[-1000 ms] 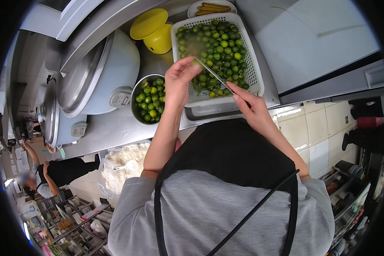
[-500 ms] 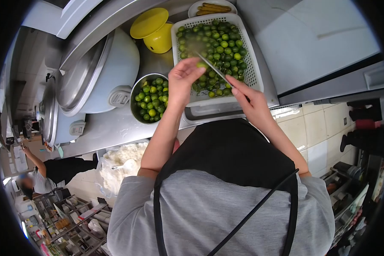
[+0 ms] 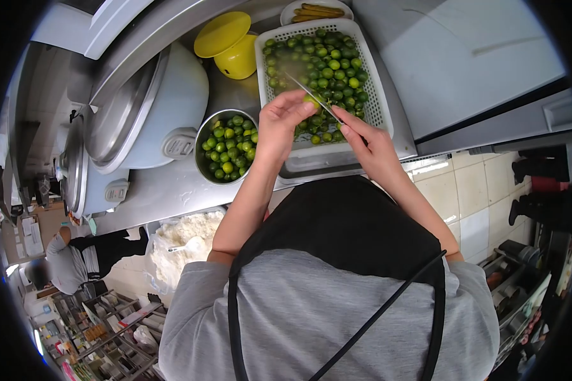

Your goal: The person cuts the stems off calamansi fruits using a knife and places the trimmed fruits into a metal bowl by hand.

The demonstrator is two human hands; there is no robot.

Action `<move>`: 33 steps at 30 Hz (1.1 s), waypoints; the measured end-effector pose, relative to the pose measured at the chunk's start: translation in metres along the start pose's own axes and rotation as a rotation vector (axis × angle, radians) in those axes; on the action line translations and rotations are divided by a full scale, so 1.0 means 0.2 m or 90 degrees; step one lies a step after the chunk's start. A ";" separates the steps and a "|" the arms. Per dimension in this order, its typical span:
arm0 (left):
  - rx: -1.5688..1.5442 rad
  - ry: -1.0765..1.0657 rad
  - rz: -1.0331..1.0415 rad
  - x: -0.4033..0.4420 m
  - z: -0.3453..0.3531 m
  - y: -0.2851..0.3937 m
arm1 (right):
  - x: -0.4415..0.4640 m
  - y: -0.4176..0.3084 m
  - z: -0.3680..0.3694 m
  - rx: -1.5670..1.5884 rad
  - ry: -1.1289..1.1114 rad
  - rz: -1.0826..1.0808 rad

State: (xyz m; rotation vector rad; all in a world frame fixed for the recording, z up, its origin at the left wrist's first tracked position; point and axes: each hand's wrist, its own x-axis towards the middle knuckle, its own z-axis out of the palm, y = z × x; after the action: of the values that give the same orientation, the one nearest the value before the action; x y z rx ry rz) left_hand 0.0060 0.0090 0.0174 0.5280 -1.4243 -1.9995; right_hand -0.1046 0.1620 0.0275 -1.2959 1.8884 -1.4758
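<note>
Lime and knife, drawn close above the basket

Left hand (image 3: 281, 126): fingertips pinching one small green lime (image 3: 310, 101). Compared with half a second ago, I note it shifted toward the right hand, lime included.

Right hand (image 3: 370, 143): fingers closed round the handle of a slim knife (image 3: 300, 86), blade pointing away and across toward the left.

Gap between hands: narrower than in both earlier views; fingertips now near each other. I judge that fruit and edge are now at working position. Blade passes right at the lime; whether it bites the skin, I cannot tell from here.

Position of lime: between the hands, in the left one's grip, over the near part of a white perforated basket (image 3: 377, 109).

Basket contents: many loose limes (image 3: 337, 65), part hidden by the hands and a hazy patch.

Under the basket's near edge: one metal tray (image 3: 321, 167).

Left of the left hand: one steel bowl (image 3: 197, 151), well filled with limes, showing more now the forearm has moved off it.

Farther out: yellow container (image 3: 236, 58); rice cooker (image 3: 183, 95).
</note>
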 end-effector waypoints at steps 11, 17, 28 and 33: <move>0.584 -0.131 -0.191 -0.02 -0.55 0.36 | -0.08 0.01 -0.11 0.040 -0.031 0.074; 0.805 -0.067 -0.076 0.16 -0.31 -0.08 | -0.02 0.14 -0.05 0.096 -0.032 0.202; 0.471 -0.055 -0.073 0.17 -0.20 -0.15 | -0.04 0.08 -0.07 0.021 -0.015 0.050; -0.047 -0.023 -0.086 0.04 -0.13 0.00 | -0.05 0.09 -0.04 0.009 -0.032 0.067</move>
State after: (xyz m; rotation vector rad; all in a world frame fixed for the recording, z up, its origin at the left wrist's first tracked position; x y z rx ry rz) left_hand 0.0171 -0.0150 0.0094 0.5705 -1.3615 -2.1694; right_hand -0.1136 0.1751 0.0124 -1.1977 1.8804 -1.3882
